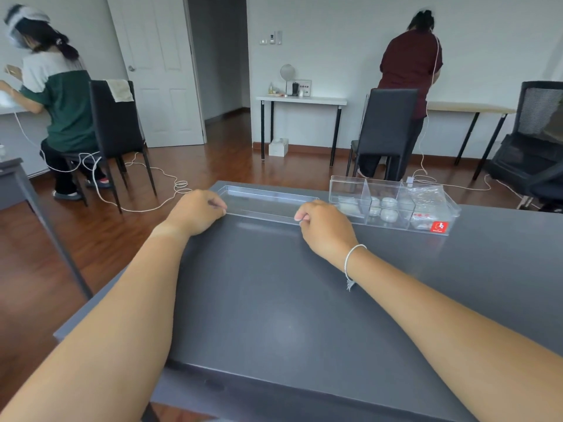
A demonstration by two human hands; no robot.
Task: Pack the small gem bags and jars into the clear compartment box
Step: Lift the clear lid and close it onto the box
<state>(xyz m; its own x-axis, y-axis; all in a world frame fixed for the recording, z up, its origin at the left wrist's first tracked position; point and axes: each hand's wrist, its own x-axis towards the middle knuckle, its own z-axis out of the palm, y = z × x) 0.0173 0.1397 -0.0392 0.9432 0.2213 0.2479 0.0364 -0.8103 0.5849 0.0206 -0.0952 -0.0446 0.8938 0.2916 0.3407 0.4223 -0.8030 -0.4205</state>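
Head view: left hand (pixel 196 213) and right hand (pixel 324 228) each pinch the light, stiff, slippery clear lid (pixel 268 204) by its near edge, beside the filled compartment box (pixel 393 202) on the worktop (pixel 274 300).

A dark grey table (pixel 274 300) fills the foreground, set on a reddish wood floor (pixel 213 166). A seated person in a green top (pixel 61 108) is seen at the left on a black chair (pixel 117 123). A standing person in maroon (pixel 408 71) faces the wall behind another black chair (pixel 387 123). A white door (pixel 158 71) stands open. A round mirror (pixel 287 72) is placed on a white side table (pixel 304 101).
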